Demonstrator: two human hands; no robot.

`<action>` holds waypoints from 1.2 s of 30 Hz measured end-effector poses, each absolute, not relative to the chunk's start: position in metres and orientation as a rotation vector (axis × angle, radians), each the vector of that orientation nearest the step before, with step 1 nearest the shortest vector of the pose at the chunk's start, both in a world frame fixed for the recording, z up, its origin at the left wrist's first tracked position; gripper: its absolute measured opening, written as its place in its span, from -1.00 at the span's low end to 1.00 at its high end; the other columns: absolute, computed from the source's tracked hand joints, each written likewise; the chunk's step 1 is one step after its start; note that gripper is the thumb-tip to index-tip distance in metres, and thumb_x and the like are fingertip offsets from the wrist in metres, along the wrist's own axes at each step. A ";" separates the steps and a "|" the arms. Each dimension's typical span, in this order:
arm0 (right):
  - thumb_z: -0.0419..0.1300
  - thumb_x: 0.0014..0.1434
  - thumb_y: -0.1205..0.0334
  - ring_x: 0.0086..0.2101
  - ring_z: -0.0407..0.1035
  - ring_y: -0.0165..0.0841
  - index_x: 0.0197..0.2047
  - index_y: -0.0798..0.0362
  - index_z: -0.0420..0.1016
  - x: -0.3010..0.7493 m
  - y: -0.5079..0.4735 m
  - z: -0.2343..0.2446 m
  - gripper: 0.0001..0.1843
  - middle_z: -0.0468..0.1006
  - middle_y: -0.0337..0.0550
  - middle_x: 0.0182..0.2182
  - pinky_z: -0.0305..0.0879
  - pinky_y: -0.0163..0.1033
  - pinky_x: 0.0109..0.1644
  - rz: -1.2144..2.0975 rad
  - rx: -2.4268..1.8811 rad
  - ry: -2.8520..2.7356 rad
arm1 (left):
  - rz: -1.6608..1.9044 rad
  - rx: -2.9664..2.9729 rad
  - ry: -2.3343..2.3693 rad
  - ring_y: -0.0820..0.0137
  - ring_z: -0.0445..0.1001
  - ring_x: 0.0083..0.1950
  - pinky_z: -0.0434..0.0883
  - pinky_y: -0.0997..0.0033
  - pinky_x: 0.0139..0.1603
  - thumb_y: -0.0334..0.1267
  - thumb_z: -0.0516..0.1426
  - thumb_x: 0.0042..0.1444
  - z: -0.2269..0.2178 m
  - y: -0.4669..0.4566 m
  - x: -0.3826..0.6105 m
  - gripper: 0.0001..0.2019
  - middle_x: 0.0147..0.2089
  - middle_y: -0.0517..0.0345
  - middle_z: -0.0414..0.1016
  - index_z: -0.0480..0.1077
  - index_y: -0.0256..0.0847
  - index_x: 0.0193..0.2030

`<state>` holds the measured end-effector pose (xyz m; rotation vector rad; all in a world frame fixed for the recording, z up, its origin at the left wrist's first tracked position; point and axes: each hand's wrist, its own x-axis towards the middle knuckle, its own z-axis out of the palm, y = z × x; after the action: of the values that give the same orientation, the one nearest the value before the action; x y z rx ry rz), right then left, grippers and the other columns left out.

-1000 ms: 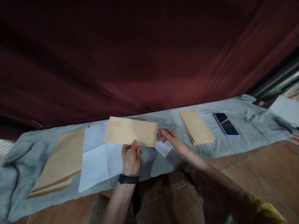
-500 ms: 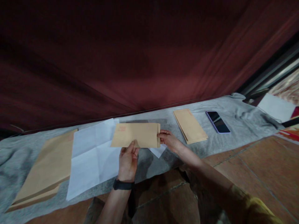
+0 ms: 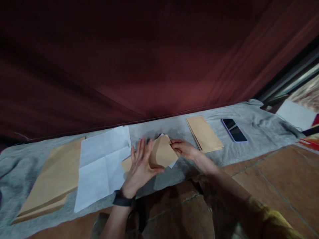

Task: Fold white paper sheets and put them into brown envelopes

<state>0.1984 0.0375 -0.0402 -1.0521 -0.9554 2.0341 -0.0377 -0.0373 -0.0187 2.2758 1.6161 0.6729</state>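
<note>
A brown paper envelope (image 3: 162, 152) lies low over the grey cloth in front of me, its surface bowed upward. My left hand (image 3: 140, 167), with a dark band on its wrist, reaches across the envelope's left part. Its fingers are spread, with the thumb pointing right; whether the palm presses on the paper I cannot tell. At the envelope's right end, the fingers of my right hand (image 3: 183, 149) are closed on its edge. Corners of white paper (image 3: 172, 164) peek out from under the envelope. A creased, unfolded white sheet (image 3: 99, 169) rests left of my left hand.
Large brown envelopes (image 3: 54, 176) lie at the far left of the grey cloth (image 3: 171, 124). On the right are a stack of smaller brown envelopes (image 3: 204, 133) and a phone (image 3: 234, 130) in a purple case. A dark red curtain (image 3: 159, 66) hangs behind; tiled floor (image 3: 281, 176) is in front.
The envelope has gone from held up flat to lying lower, turned and bowed. My left hand has let go of its lower edge and spread over it. The right hand still grips its right end.
</note>
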 end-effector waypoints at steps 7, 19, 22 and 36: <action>0.35 -0.08 0.20 -0.38 0.42 -0.36 -0.29 0.04 0.53 0.208 0.041 -0.045 -0.77 0.59 -0.26 -0.40 0.29 -0.30 -0.29 1.951 -1.089 -1.218 | 0.331 2.281 1.509 -0.15 -0.19 0.57 -0.23 -0.40 0.45 0.16 0.40 -0.18 -0.035 -0.029 -0.024 0.34 0.58 -0.30 -0.22 -0.41 0.00 0.55; 0.34 -0.03 0.19 -0.30 0.37 -0.31 -0.19 -0.02 0.40 0.208 0.042 -0.052 -0.68 0.49 -0.26 -0.34 0.30 -0.23 -0.20 1.286 -1.234 -1.627 | 0.436 2.394 1.571 -0.10 0.15 0.43 -0.20 -0.28 0.48 0.05 0.34 -0.12 -0.033 -0.027 -0.013 0.22 0.47 -0.17 0.12 -0.31 -0.04 0.55; 0.34 -0.01 0.23 -0.26 0.36 -0.30 -0.18 -0.01 0.42 0.206 0.039 -0.045 -0.70 0.48 -0.21 -0.29 0.27 -0.22 -0.14 0.890 -1.330 -1.744 | 0.435 2.434 1.636 -0.12 0.16 0.43 -0.21 -0.31 0.47 0.03 0.35 -0.13 -0.035 -0.027 -0.012 0.20 0.46 -0.20 0.12 -0.27 -0.05 0.55; 0.39 -0.03 0.06 -0.48 0.39 -0.36 -0.28 0.00 0.66 0.215 0.040 -0.037 -0.75 0.59 -0.22 -0.46 0.31 -0.27 -0.39 1.800 -1.114 -1.328 | 0.440 2.530 1.655 -0.14 0.12 0.45 -0.22 -0.35 0.47 -0.03 0.34 -0.10 -0.032 -0.033 -0.010 0.14 0.46 -0.26 0.10 -0.18 -0.13 0.54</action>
<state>0.2147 0.0402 -0.0366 -1.1140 -1.3283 1.7996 -0.0104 -0.0326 -0.0317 2.5302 1.6552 0.4402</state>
